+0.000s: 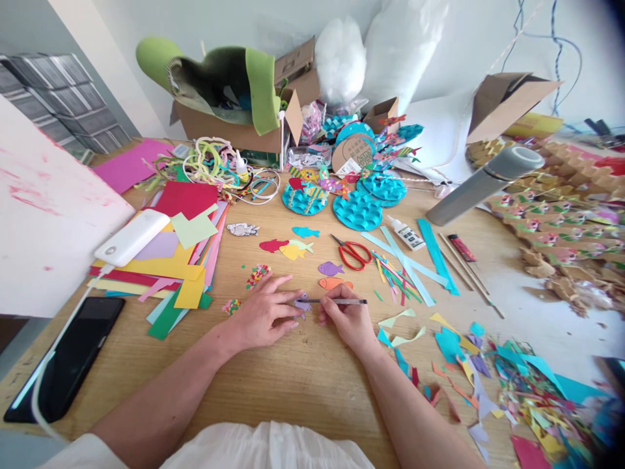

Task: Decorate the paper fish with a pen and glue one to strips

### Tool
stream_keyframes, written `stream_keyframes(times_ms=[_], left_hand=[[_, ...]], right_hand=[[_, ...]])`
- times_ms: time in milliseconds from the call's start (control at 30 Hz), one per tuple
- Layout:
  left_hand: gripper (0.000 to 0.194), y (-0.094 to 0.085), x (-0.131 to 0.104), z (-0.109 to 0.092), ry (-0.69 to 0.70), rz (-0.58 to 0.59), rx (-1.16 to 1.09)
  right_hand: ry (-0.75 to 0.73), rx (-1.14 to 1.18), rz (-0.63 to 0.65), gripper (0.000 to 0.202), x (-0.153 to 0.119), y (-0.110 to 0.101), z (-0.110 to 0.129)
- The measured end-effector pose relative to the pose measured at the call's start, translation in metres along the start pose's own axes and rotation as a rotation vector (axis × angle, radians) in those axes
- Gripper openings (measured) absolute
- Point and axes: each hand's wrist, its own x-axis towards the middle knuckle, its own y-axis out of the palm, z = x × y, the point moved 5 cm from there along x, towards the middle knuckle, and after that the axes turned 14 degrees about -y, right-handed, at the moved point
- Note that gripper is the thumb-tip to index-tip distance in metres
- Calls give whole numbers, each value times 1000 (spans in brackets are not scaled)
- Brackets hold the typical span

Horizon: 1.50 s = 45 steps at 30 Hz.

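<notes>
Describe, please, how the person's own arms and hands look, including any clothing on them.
The left hand and right hand are ungloved, with no watch or bracelet showing. The forearms are bare. A white sleeve shows at lower left, beside a gathered white top; no right sleeve is in view.

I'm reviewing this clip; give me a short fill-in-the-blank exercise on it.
1. The ____ hand holds a slim pen.
2. The left hand is at a lilac paper ____.
3. The scissors have ____ handles.
4. The black phone lies on the person's ____ side.

Missing words: right; fish; red; left.
</notes>
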Motion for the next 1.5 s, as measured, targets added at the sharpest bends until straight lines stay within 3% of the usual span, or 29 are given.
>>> stream_keyframes(times_ms=[1500], left_hand=[[24,-1,0,-1,7,-2,-13]], right_hand=[[-9,-45,17,35,1,1,5]])
